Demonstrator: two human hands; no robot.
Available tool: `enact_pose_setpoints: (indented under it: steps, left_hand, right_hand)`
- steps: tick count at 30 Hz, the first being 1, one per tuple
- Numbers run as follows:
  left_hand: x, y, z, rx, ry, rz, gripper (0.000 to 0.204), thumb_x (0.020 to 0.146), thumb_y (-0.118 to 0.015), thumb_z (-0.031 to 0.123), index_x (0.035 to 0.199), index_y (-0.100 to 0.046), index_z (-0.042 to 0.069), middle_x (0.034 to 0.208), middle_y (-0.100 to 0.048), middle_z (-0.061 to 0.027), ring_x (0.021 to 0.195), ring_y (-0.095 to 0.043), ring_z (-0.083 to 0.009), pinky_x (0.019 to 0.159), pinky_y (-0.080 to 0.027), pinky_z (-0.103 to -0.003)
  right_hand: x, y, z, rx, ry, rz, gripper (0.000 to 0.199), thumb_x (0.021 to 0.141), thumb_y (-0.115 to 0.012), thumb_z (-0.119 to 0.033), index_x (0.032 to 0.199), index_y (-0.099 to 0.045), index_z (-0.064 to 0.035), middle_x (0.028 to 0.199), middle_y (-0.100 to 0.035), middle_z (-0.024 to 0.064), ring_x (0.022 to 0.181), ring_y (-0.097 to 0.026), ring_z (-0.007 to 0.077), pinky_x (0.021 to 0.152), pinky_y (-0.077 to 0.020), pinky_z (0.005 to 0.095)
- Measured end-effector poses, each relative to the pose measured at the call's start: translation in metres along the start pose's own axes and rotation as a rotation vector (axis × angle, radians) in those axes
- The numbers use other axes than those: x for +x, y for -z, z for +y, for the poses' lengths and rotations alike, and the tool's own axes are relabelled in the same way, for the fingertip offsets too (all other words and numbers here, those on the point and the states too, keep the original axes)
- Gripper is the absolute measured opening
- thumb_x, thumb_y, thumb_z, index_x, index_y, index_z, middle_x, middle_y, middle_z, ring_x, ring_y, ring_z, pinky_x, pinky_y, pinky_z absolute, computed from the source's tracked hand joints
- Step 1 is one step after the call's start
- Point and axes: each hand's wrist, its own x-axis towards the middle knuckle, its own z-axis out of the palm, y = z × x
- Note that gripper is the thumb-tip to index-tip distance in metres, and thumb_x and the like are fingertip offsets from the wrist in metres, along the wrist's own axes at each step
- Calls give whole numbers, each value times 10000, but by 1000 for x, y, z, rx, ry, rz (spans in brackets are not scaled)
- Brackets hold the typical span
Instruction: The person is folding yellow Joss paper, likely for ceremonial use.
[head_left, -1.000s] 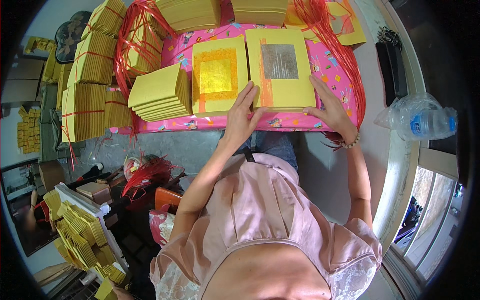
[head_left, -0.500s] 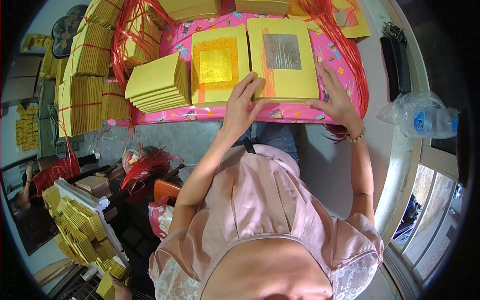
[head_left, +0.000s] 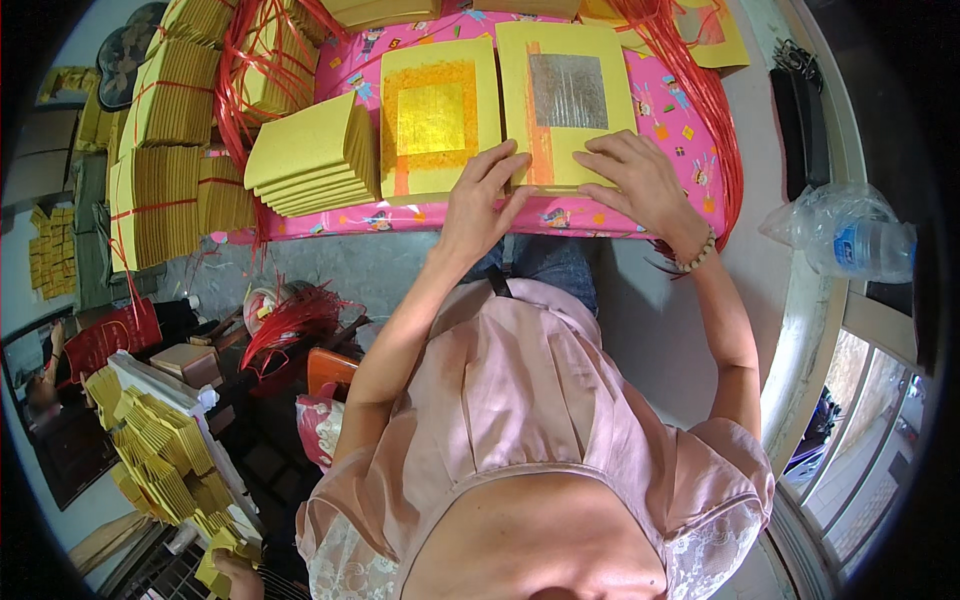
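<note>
A stack of yellow paper sheets with a silver square and an orange stripe lies before me on the table. Beside it on the left is another yellow stack with a gold square framed in orange. My left hand is open, its fingertips at the near left edge of the silver-square stack, by the gap between the two. Over the near right corner of that same stack rests my right hand, open with fingers apart and a beaded bracelet at the wrist.
Folded yellow paper bundles stand left on the pink patterned tablecloth. Tied bundles pile up farther left. Red plastic strands hang along the table's right side. A clear plastic bottle lies at right. Another person's hand shows lower left.
My right hand has moved left from the right side of the silver-square stack onto its near right corner. My left hand stays nearly in place.
</note>
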Motion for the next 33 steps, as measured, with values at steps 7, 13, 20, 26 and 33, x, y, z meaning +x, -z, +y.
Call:
enact_pose_setpoints:
  steps: [7,13,20,26,33]
  left_hand:
    - [4,6,4,-30,38,-38,394,844,-756,145,1217,-661,67,1286,-600,-151,1143,-617,-316,935,-520,-378]
    - [6,7,5,-76,50,-40,389,837,-766,159,1202,-671,60,1266,-611,-158,1107,-637,-311,912,-529,-372]
    - [7,8,6,-78,65,-46,383,831,-770,156,1189,-677,55,1255,-616,-162,1097,-641,-311,906,-528,-372]
    - [8,9,6,-79,62,-46,378,831,-769,158,1184,-679,57,1237,-620,-167,1099,-639,-316,909,-526,-376]
    - [10,11,10,-31,16,-44,396,834,-755,215,1176,-664,36,1216,-610,-181,1052,-644,-350,874,-540,-396]
  right_hand:
    - [1,1,4,73,26,11,244,829,-733,-218,1018,-735,-63,1021,-682,96,922,-640,269,799,-531,373]
    - [3,1,7,237,-13,11,179,856,-715,-152,987,-749,-35,1010,-686,113,924,-640,269,788,-525,365]
    - [6,0,10,318,-45,14,195,897,-682,-225,916,-751,-44,996,-678,89,911,-635,264,766,-519,382]
    - [6,1,11,352,-65,0,203,907,-674,-230,939,-754,-47,1008,-675,92,910,-633,265,767,-517,381]
    - [7,1,11,358,-64,8,199,903,-675,-223,945,-755,-45,1002,-680,88,902,-639,261,767,-518,375]
